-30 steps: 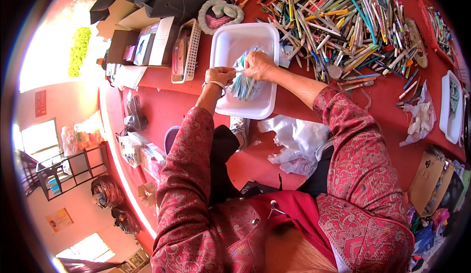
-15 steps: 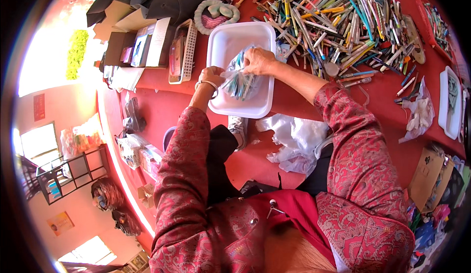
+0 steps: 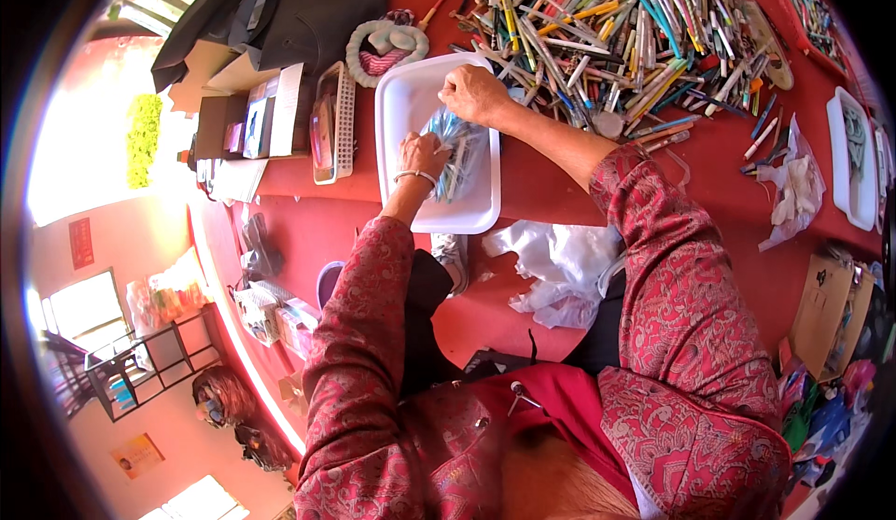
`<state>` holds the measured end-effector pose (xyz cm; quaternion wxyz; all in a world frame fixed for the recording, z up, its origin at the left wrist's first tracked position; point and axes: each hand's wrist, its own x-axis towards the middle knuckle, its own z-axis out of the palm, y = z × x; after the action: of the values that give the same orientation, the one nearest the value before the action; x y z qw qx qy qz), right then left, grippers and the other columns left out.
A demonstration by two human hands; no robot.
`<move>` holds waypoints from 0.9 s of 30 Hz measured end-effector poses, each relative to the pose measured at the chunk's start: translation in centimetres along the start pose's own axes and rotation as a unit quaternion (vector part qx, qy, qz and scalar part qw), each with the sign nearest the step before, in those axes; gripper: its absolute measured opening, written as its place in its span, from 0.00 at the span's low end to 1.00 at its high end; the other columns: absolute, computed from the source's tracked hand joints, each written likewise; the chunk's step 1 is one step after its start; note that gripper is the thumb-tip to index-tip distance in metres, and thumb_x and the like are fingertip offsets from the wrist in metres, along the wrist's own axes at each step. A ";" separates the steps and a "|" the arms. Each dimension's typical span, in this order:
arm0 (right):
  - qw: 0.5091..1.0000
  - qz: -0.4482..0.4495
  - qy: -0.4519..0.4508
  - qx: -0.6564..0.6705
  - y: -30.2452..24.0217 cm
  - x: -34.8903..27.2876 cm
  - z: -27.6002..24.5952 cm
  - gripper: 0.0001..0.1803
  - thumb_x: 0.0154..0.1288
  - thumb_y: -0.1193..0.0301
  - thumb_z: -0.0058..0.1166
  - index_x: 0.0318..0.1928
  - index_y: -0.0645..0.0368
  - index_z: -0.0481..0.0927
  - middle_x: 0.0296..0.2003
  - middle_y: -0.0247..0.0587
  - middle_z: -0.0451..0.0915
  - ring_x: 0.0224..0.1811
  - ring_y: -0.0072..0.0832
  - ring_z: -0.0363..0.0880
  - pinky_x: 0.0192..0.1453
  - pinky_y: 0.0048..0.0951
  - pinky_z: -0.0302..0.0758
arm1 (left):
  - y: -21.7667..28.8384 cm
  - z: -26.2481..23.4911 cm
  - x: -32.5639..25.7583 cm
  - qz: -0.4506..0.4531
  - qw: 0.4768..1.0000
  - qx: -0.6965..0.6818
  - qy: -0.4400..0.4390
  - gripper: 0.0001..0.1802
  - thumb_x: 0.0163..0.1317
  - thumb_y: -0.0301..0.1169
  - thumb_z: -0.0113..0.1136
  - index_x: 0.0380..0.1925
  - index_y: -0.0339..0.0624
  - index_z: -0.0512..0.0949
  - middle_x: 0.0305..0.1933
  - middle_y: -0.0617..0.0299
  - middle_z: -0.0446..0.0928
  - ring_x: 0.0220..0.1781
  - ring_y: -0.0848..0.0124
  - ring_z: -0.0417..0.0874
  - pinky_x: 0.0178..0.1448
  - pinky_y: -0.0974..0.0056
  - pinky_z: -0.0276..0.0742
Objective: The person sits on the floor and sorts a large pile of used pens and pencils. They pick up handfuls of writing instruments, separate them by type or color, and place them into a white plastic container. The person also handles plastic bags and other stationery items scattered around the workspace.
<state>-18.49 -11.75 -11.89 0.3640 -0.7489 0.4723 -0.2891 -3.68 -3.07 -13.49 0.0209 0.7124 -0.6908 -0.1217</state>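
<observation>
A white rectangular tray (image 3: 401, 109) lies on the red table in front of me. Inside it rests a clear plastic bag of pens (image 3: 457, 151), bluish and crinkled. My left hand (image 3: 420, 153), with a bracelet at the wrist, grips the bag's near-left side. My right hand (image 3: 474, 95) is closed on the bag's far end at the tray's upper right. Just beyond that hand spreads a large heap of loose pens and pencils (image 3: 616, 35) of many colours.
A white slotted basket (image 3: 333, 123), boxes and dark bags (image 3: 271, 16) sit left of the tray. A crumpled plastic bag (image 3: 560, 263) hangs at the table's near edge. Another plastic bag (image 3: 793, 193) and a white tray (image 3: 854, 156) lie at the right.
Both hands have shifted a little toward the right in the tray, still on the bag of pens. The view has tilted slightly.
</observation>
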 end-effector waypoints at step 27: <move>0.579 0.070 -0.323 0.746 -18.6 -10.1 -8.1 0.40 0.54 0.37 0.32 0.54 0.59 0.62 0.48 0.45 0.70 0.48 0.34 0.71 0.52 0.34 0.69 | 7.3 -23.3 -12.7 -0.013 0.500 -0.866 0.032 0.09 0.54 0.24 0.47 0.34 0.30 0.71 0.32 0.54 0.75 0.33 0.64 0.78 0.40 0.62 0.74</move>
<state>-19.50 0.66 7.01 0.9419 -0.2222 -0.0073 -0.2518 -6.35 5.91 12.42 0.6476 0.3510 -0.2295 -0.6362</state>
